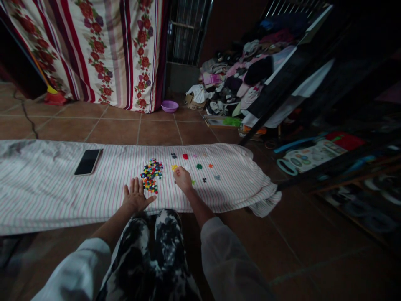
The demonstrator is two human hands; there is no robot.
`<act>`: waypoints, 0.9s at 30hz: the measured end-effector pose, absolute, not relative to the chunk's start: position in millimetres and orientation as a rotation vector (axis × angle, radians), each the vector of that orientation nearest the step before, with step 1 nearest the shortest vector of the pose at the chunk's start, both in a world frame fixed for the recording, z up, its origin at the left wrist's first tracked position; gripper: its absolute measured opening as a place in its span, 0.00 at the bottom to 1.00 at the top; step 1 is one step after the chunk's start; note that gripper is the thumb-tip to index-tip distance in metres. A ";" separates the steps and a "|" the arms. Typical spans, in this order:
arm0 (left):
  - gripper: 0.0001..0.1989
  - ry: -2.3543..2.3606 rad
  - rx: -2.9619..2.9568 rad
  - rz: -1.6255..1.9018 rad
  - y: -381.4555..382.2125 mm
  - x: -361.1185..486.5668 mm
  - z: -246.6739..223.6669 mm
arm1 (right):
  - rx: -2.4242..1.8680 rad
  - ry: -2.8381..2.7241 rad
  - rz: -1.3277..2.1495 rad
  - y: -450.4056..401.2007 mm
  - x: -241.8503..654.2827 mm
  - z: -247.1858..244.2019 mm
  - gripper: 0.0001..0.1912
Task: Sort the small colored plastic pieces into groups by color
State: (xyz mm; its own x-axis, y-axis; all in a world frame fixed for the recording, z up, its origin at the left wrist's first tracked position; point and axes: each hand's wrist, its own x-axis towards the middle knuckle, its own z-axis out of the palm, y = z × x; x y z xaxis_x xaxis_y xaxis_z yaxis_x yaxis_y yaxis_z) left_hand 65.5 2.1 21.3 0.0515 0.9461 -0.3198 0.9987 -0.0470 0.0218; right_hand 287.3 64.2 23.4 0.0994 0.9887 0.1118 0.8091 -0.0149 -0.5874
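Observation:
A mixed pile of small coloured pieces (151, 174) lies on the striped cloth (119, 196). My left hand (135, 196) rests flat with fingers spread at the pile's lower left edge. To the right of the pile, my right hand (183, 178) is closed, fingertips pinched beside a yellow group (174, 167); whatever they hold is too small to make out. Around it are small single-colour groups: red (185, 156), dark grey (173, 156), green (199, 166), orange (211, 166), black (204, 180) and grey (217, 177). A light green group is partly hidden by my right hand.
A phone (88, 162) lies on the cloth at the left. Beyond the cloth, a purple bowl (169, 106) stands on the tiled floor by a floral curtain (109, 54). Heaped clothes (234, 79) are at the back right, near a dark slanted post.

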 end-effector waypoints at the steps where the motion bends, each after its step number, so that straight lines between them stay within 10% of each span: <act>1: 0.55 1.984 2.092 -0.321 2.1 65.6 22.1 | -1.907 -1.748 0.449 64.6 292.4 23.8 0.09; 27: 0.53 1.986 2.085 -0.310 2.4 65.2 20.2 | -2.002 -1.912 0.377 74.2 298.9 20.9 0.16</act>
State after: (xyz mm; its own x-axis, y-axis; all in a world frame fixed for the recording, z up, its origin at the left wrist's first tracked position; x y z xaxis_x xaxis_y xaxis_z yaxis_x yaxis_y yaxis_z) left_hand 65.2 2.4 20.2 0.0509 0.9465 -0.3188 0.9986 -0.0435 0.0303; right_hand 298.9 74.2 20.9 0.0559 0.9974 0.0457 0.9054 -0.0313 -0.4235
